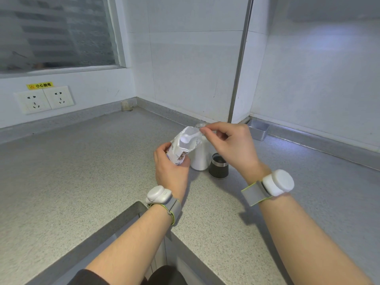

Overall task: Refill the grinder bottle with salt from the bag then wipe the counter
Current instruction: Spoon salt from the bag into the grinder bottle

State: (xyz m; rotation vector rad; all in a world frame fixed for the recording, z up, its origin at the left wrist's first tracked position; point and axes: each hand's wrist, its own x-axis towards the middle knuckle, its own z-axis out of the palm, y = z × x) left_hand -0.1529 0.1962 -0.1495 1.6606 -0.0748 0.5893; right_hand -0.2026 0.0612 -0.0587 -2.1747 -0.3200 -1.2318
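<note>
My left hand [170,167] grips the lower part of a white salt bag [184,147], held upright and slightly tilted over the counter. My right hand [228,140] pinches the bag's open top edge, and white salt shows inside the opening. Right behind the bag stands the clear grinder bottle [200,157], uncapped and largely full of white salt, its threaded mouth peeking out above the bag. The dark grinder cap [218,166] with a metal band stands on the counter to the bottle's right.
The speckled grey counter [92,171] wraps round a corner. A small metal box [258,129] sits by the back wall at the right. Two wall sockets [44,99] are at the left. A steel edge [123,219] borders the counter's near cut-out.
</note>
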